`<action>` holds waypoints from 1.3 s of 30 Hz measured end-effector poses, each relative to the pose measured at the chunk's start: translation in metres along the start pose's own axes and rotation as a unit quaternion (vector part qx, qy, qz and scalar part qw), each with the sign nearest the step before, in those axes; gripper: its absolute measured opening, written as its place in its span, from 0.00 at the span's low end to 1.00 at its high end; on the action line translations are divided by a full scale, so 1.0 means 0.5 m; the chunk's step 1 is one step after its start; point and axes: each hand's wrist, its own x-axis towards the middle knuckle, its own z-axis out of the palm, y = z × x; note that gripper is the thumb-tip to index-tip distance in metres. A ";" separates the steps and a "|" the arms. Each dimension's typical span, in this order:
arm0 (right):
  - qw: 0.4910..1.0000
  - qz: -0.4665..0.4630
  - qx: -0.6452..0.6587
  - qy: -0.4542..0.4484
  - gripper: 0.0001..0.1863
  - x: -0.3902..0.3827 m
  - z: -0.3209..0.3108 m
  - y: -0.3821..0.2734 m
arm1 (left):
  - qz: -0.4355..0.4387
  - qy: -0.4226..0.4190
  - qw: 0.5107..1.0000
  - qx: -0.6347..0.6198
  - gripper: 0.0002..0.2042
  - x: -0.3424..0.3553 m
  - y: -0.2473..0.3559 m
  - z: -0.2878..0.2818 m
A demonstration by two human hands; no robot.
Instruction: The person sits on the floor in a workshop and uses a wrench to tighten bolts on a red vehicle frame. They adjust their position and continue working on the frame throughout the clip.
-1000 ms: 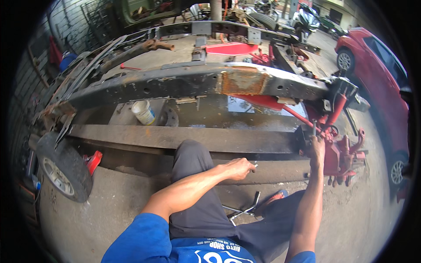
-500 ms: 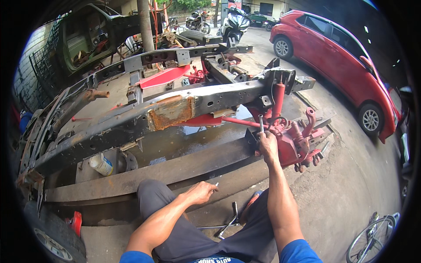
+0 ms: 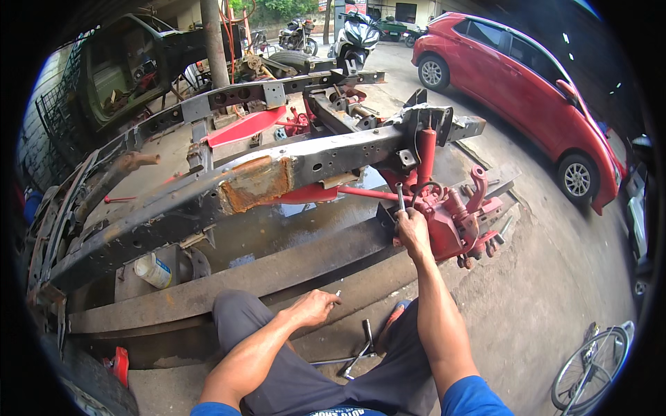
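My right hand is wrapped round the handle of a metal wrench beside the red axle hub assembly. The wrench's shaft points upward, and whether its lower end touches the hub I cannot tell. My left hand hangs over my knee with its fingers curled. A small whitish thing sticks out from between those fingers, too small to name. Above the hub stands a red shock absorber, joined to the black truck chassis frame. A rust-coloured patch marks the frame's side.
A long steel beam lies in front of my knees, with wet ground behind it. On the floor between my feet is a cross-shaped metal wrench. A white bucket lies tilted at left. A red car and bicycle wheel are at right.
The view has turned slightly, so the surroundings sit a little further left. My right hand keeps its grip on the wrench by the hub; the left stays over my knee.
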 end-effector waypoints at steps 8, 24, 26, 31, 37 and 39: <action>1.000 -0.013 -0.016 0.007 0.19 -0.005 0.002 -0.004 | 0.020 0.011 1.000 0.001 0.14 -0.001 -0.007 0.001; 1.000 -0.026 -0.013 -0.011 0.16 0.009 0.010 0.024 | 0.007 0.001 1.000 -0.004 0.15 -0.003 0.001 -0.003; 0.999 -0.035 -0.022 -0.011 0.16 0.013 0.012 0.031 | 0.006 0.001 1.000 -0.006 0.15 -0.003 0.002 -0.003; 1.000 -0.007 -0.013 -0.022 0.17 0.017 0.015 0.038 | -0.003 -0.008 1.000 -0.007 0.15 0.000 0.003 -0.004; 0.999 0.003 -0.018 -0.028 0.17 0.005 0.011 0.027 | -0.011 -0.017 1.000 -0.016 0.15 0.000 0.004 -0.005; 0.999 -0.009 -0.026 -0.025 0.16 0.002 0.010 0.024 | -0.012 -0.016 1.000 -0.015 0.15 -0.001 0.004 -0.006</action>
